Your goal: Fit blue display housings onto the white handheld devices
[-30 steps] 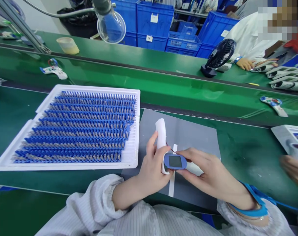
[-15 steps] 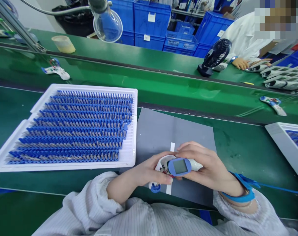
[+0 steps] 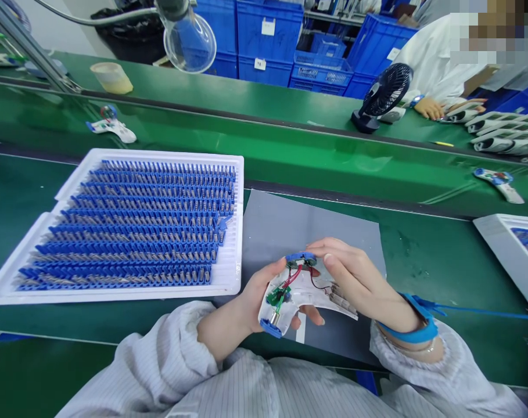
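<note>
We have both hands together on an open white device shell [image 3: 316, 294], the left hand [image 3: 255, 299] cradling its lower end and the right hand [image 3: 355, 273] curling over its upper edge. It is held up over a grey mat [image 3: 307, 226] near the front edge of the surface [image 3: 442, 261], with the open side facing us, seemingly to keep the green circuit board [image 3: 277, 296] and red wires [image 3: 293, 275] in sight. A blue cap [image 3: 301, 257] sits at the shell's top and another blue piece [image 3: 270, 328] at its bottom. To the left lies a white tray [image 3: 115, 295] of blue-and-metal parts in close rows, apparently kept within reach. Our fingers hide parts of the shell's rim, and the finer wiring is too small to make out
</note>
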Demonstrator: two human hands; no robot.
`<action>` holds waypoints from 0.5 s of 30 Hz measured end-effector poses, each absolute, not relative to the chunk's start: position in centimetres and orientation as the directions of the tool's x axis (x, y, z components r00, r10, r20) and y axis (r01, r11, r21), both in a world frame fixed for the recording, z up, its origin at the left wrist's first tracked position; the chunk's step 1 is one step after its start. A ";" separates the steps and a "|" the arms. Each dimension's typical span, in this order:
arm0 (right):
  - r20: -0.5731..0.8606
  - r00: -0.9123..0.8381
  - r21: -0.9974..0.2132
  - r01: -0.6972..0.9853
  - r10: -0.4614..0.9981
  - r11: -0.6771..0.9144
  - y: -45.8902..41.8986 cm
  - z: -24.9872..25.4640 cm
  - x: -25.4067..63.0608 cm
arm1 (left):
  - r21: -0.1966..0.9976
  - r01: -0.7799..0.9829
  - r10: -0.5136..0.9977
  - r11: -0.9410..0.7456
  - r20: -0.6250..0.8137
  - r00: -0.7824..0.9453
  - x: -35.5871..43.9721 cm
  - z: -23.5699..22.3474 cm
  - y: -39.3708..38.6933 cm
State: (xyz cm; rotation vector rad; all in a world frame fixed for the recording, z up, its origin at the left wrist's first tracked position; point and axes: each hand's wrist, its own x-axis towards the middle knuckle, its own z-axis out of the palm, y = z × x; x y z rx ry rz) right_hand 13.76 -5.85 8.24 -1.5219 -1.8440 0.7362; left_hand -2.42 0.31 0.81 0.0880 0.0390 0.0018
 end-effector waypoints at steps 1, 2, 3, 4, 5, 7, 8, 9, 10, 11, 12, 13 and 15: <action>0.112 -0.126 -0.755 0.634 0.986 0.166 -5.8 8.2 13.8 | 0.073 -0.004 0.007 0.997 -0.035 0.999 -2.4 0.6 0.3; 0.104 -0.118 -0.753 0.639 0.988 0.155 -5.8 8.2 13.8 | 0.059 -0.005 0.006 0.998 -0.028 1.000 -2.4 0.4 0.2; 0.095 -0.112 -0.751 0.645 0.989 0.145 -5.7 8.2 13.9 | 0.048 -0.006 0.006 0.999 -0.017 1.000 -2.3 0.2 0.2; 0.085 -0.110 -0.748 0.650 0.990 0.137 -5.7 8.2 13.9 | 0.040 -0.006 0.007 0.999 -0.007 1.000 -2.3 0.2 0.2; 0.078 -0.111 -0.745 0.654 0.991 0.132 -5.7 8.2 13.9 | 0.037 -0.008 0.008 0.999 0.004 1.000 -2.3 0.2 0.2; 0.067 -0.118 -0.740 0.660 0.991 0.129 -5.6 8.2 14.0 | 0.044 -0.011 0.010 0.999 0.026 1.000 -2.3 0.5 0.3; 0.066 -0.118 -0.735 0.666 0.991 0.128 -5.6 8.1 14.1 | 0.054 -0.009 0.007 0.999 0.035 0.999 -2.3 0.6 0.3; 0.069 -0.111 -0.728 0.673 0.991 0.126 -5.6 8.1 14.1 | 0.067 -0.003 0.000 0.998 0.042 0.999 -2.3 0.7 0.3; 0.072 -0.099 -0.721 0.683 0.993 0.120 -5.6 8.0 14.1 | 0.081 0.004 -0.007 0.997 0.044 0.999 -2.2 0.8 0.3; 0.076 -0.082 -0.713 0.692 0.994 0.112 -5.6 7.9 14.2 | 0.092 0.008 -0.012 0.996 0.044 0.999 -2.2 0.9 0.3; 0.077 -0.067 -0.705 0.702 0.995 0.102 -5.5 7.8 14.2 | 0.101 0.015 -0.019 0.995 0.038 0.999 -2.2 0.8 0.2; 0.075 -0.055 -0.698 0.710 0.996 0.092 -5.5 7.7 14.2 | 0.107 0.017 -0.020 0.994 0.024 1.000 -2.2 0.7 0.2; 0.065 -0.055 -0.684 0.725 0.996 0.084 -5.4 7.6 14.2 | 0.117 0.008 -0.005 0.993 -0.026 1.000 -2.1 0.4 0.0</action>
